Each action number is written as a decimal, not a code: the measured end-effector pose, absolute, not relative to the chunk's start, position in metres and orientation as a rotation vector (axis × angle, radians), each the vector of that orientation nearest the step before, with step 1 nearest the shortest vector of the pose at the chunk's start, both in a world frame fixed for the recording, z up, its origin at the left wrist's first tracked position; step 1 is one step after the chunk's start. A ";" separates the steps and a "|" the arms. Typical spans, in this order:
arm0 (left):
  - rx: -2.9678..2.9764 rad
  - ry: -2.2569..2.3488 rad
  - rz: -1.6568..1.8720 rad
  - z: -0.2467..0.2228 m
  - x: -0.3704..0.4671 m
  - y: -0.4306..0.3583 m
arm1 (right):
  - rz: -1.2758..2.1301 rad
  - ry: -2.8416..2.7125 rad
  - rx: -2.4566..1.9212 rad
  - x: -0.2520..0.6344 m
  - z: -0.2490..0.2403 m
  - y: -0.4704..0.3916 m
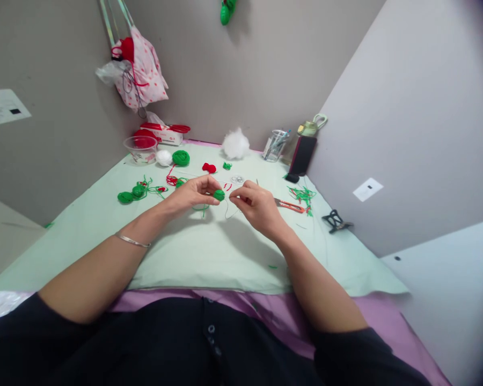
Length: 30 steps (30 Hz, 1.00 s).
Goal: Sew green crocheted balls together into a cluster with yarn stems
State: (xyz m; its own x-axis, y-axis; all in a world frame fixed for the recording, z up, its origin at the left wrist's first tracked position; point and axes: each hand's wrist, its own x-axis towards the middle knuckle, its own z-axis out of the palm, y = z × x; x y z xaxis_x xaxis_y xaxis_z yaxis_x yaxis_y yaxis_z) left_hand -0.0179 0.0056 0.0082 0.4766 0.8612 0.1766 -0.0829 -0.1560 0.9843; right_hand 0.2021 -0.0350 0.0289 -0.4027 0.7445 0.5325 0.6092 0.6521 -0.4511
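Observation:
My left hand (199, 192) is closed on a small green crocheted piece (219, 195), held between thumb and fingers above the middle of the table. Just to its right, my right hand (257, 202) is pinched, its fingertips close to the green piece. A thin dark thread (226, 210) hangs in a loop between the two hands. Whatever sits in the right fingertips is too small to make out. Beyond the hands lie short red yarn bits (227, 187), a red crocheted piece (209, 168) and a small green curled piece (227, 166).
Orange-handled scissors (290, 206) and green yarn scraps (304, 195) lie to the right, near a black claw clip (336, 221). A phone (302, 156) leans at the back right. Green crocheted pieces (139, 191), a green yarn ball (181, 157) and a plastic tub (141, 155) stand left; white stuffing (235, 145) behind.

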 end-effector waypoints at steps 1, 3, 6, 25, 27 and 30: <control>1.502 0.705 0.954 0.008 -0.018 0.005 | 0.276 -2.126 -1.047 0.202 0.029 -0.034; 1.515 0.699 0.934 0.007 -0.017 0.005 | 0.356 -2.095 -1.040 0.202 0.028 -0.033; 1.526 0.695 0.922 0.005 -0.017 0.005 | 0.474 -2.058 -1.009 0.202 0.025 -0.028; 1.675 0.893 0.970 0.011 -0.014 -0.001 | 0.498 -1.949 -0.935 0.207 0.019 -0.017; 1.644 0.847 0.975 0.014 -0.017 -0.001 | 0.489 -1.953 -0.929 0.206 0.019 -0.018; 1.618 0.766 0.958 0.019 -0.020 -0.001 | 0.462 -1.950 -0.905 0.205 0.020 -0.020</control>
State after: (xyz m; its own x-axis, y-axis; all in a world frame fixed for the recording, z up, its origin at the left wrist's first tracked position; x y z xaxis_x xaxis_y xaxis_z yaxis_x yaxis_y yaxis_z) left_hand -0.0200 -0.0009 0.0185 0.4729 0.8570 0.2048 0.0114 -0.2384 0.9711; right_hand 0.2054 -0.0197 0.0196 -0.3189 0.7498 0.5798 0.4097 0.6607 -0.6290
